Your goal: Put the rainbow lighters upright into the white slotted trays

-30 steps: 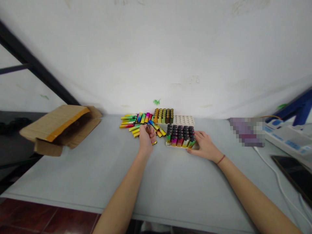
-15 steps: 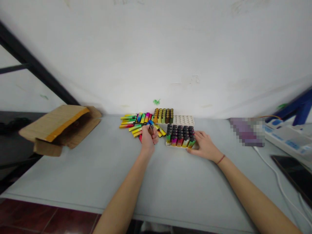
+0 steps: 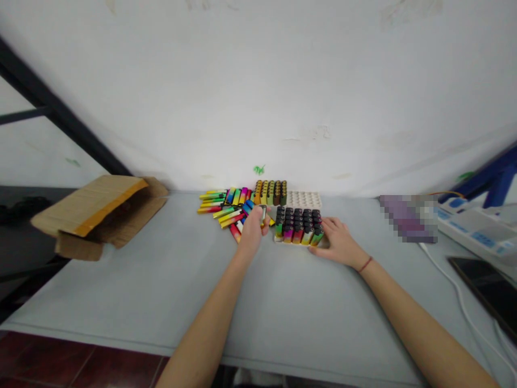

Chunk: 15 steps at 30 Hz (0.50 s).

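Observation:
My left hand point(image 3: 252, 229) is closed around a lighter point(image 3: 263, 215), whose metal top shows above the fingers. That hand is over the right edge of a loose pile of colourful lighters point(image 3: 230, 218). To its right stands a white tray point(image 3: 297, 244) packed with upright black-topped lighters point(image 3: 299, 223). My right hand point(image 3: 339, 242) grips this tray at its right side, thumb at the front corner and fingers along the side. Behind it, a second white tray point(image 3: 305, 198) has bare holes on the right and upright gold and dark lighters point(image 3: 270, 192) on the left.
An open cardboard box point(image 3: 105, 207) lies on its side at the table's left. On the right are a pixelated purple item point(image 3: 407, 218), a white power strip point(image 3: 476, 223), a dark phone point(image 3: 484, 285) and a white cable point(image 3: 456, 291). A wall point(image 3: 258, 97) rises behind the table point(image 3: 307, 312).
My left hand has moved a little right, away from the pile and towards the front tray, with the lighter in it. My right hand has stayed at the tray.

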Tool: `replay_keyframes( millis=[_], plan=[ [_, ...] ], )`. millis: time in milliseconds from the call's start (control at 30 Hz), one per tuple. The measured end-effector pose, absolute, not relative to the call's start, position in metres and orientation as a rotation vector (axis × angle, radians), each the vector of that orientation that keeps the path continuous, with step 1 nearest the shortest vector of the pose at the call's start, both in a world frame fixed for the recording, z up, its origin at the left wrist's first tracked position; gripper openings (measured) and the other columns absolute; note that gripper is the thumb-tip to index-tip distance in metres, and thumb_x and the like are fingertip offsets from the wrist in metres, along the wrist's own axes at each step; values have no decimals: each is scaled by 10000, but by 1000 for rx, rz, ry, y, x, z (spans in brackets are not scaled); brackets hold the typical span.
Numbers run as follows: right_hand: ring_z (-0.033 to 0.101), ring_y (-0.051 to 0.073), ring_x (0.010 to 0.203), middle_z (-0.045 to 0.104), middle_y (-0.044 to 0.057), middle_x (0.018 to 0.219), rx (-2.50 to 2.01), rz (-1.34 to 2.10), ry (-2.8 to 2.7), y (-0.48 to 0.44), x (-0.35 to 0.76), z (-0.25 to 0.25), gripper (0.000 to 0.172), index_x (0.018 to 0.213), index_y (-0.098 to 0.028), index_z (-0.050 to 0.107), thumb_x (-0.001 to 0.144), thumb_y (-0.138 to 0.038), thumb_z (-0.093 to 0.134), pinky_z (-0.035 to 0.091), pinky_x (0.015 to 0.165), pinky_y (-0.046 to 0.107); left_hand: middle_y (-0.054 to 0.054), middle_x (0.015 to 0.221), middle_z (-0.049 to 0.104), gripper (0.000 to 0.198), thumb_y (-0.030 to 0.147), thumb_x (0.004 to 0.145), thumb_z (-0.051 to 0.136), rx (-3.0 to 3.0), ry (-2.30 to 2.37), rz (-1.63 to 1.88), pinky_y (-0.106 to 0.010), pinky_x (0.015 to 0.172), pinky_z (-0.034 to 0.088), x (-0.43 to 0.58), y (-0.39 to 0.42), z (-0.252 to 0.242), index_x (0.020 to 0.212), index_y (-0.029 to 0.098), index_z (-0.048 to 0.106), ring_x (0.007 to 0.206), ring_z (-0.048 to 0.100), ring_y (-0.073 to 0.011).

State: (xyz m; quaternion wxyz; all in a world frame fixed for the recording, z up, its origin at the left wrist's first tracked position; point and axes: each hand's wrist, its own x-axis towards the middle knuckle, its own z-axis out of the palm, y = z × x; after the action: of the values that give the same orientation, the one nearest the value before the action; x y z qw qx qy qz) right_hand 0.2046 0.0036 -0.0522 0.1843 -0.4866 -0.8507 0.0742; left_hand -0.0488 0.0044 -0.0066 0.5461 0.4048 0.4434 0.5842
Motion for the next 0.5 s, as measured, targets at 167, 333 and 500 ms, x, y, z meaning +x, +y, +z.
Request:
replay_keyframes(
  millis=[167, 333, 500],
  plan=[
    [503, 365, 1160, 607, 161, 1312, -1376, 247, -2374, 6, 205, -52, 671, 1298, -174, 555, 756, -551, 674, 433, 919, 493, 5, 791, 600, 285, 421, 862, 622, 1325, 1028, 1356, -216, 556, 450, -55, 3, -10, 1031, 207, 539, 595, 544, -106],
    [501, 363, 1160, 609, 162, 1315, -1377, 262, -2363, 7, 205, -52, 679, 1298, -163, 554, 741, -525, 693, 422, 937, 493, -36, 894, 625, 171, 297, 812, 704, 1511, 1116, 1359, -224, 764, 467, -71, 7, -2, 931, 181, 667, 886, 579, -159],
    [503, 367, 1159, 604, 149, 1335, -1376, 240, -2360, 7, 205, -55, 675, 1308, -189, 556, 730, -512, 693, 423, 926, 503, -16, 807, 652, 195, 266, 750, 761, 1402, 1046, 1147, -229, 716, 478, -87, 8, 4, 905, 173, 687, 756, 598, -144]
  ],
)
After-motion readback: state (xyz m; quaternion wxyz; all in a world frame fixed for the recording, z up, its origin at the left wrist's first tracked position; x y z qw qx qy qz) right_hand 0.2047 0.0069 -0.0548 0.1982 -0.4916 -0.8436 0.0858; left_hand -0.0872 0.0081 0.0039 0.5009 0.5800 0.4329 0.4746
